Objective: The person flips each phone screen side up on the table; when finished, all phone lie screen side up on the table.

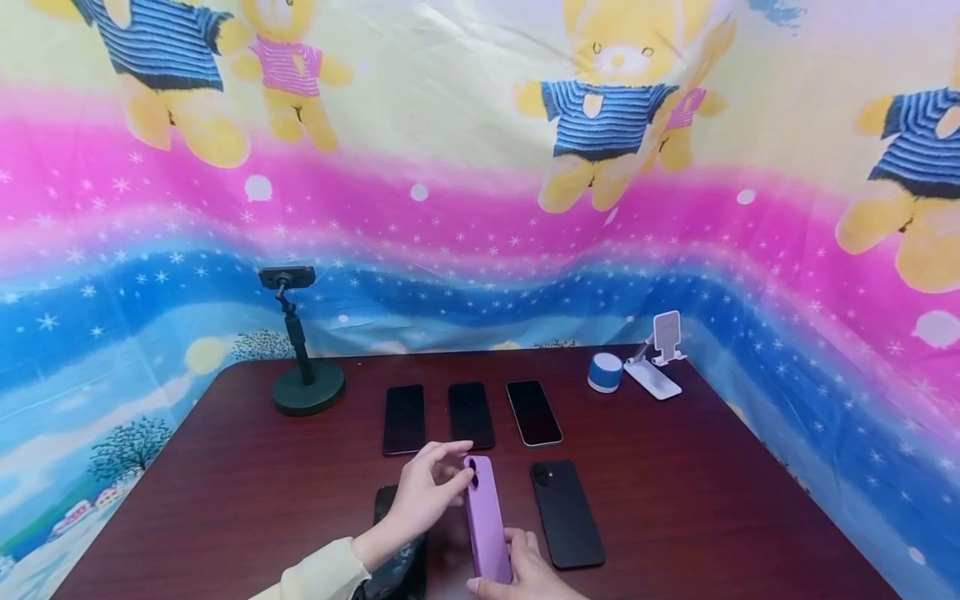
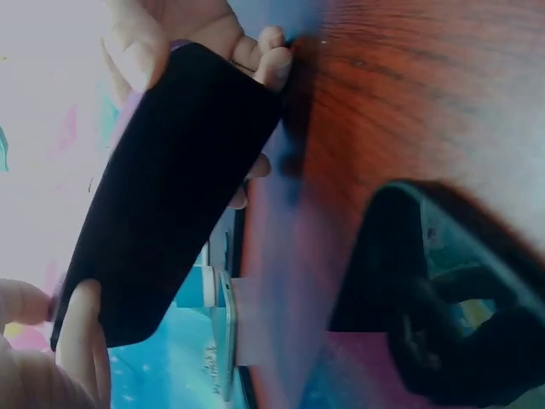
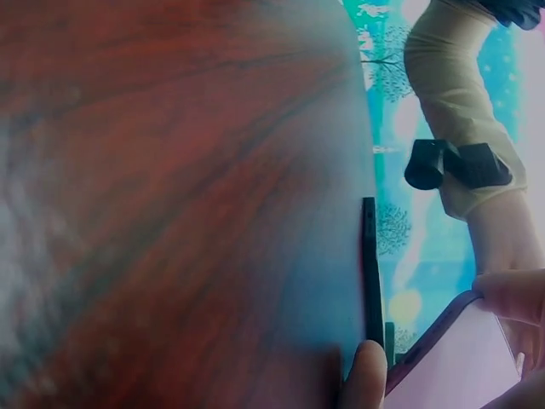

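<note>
A purple phone [image 1: 489, 525] is held tilted near the front of the table, its camera end away from me and its back facing the head camera. My left hand [image 1: 426, 493] pinches the camera end between thumb and fingers. Around the lower end, my right hand [image 1: 528, 571] grips the sides. The left wrist view shows the phone's dark screen side [image 2: 174, 187], with fingers at both ends. Beneath my left forearm lies a glossy black phone [image 1: 386, 500], partly hidden by the arm. To the right, a black phone [image 1: 567, 512] rests back up.
Behind the hands, three dark-screened phones lie in a row: left [image 1: 404, 419], middle [image 1: 472, 414] and right [image 1: 534, 412]. A green phone stand [image 1: 307, 387] is at the back left. A blue-and-white cylinder [image 1: 604, 372] and a white folding stand [image 1: 652, 379] stand back right, before a patterned cloth [image 1: 450, 250].
</note>
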`<state>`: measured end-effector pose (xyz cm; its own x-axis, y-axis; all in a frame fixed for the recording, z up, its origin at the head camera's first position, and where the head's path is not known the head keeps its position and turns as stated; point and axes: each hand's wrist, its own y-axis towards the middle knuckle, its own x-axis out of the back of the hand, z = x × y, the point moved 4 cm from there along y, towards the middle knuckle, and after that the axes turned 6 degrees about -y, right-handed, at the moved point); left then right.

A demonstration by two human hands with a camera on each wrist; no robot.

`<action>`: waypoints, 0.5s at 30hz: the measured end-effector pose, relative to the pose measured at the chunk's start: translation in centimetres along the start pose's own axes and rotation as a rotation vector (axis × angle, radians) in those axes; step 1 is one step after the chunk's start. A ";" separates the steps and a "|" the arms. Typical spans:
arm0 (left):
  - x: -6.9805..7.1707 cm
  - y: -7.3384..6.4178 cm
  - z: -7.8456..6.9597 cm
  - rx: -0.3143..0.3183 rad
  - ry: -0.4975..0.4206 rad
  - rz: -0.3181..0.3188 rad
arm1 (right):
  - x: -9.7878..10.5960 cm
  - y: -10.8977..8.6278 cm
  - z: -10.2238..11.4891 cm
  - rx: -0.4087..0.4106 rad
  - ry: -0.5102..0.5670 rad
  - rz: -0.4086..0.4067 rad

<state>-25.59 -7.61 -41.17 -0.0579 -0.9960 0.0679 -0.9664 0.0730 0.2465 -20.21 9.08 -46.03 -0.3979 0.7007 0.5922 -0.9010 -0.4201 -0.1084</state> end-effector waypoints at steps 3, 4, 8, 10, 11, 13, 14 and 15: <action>0.1 -0.1 0.9 0.052 -0.078 0.055 | 0.1 0.0 -0.1 0.015 0.040 0.004; 0.1 -0.1 1.2 0.071 -0.104 0.081 | 0.1 0.0 -0.1 0.020 0.055 0.006; 0.3 -0.2 2.1 0.111 -0.196 0.177 | 0.1 0.0 -0.2 0.042 0.138 0.020; 0.3 -0.2 2.4 0.109 -0.224 0.209 | 0.1 0.0 -0.3 0.049 0.176 0.029; 0.3 -0.2 2.5 0.105 -0.232 0.222 | 0.1 -0.1 -0.3 0.054 0.194 0.034; 0.2 -0.2 2.7 0.098 -0.235 0.242 | 0.1 -0.1 -0.3 0.067 0.223 0.047; 0.2 -0.2 2.7 0.095 -0.238 0.251 | 0.1 -0.1 -0.3 0.075 0.231 0.055; 0.1 -0.2 2.8 0.093 -0.239 0.261 | 0.1 -0.1 -0.3 0.084 0.240 0.064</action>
<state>-26.11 -7.85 -43.90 -0.3519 -0.9291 -0.1134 -0.9293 0.3323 0.1612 -20.23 9.42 -46.21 -0.4921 0.7836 0.3793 -0.8592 -0.5072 -0.0668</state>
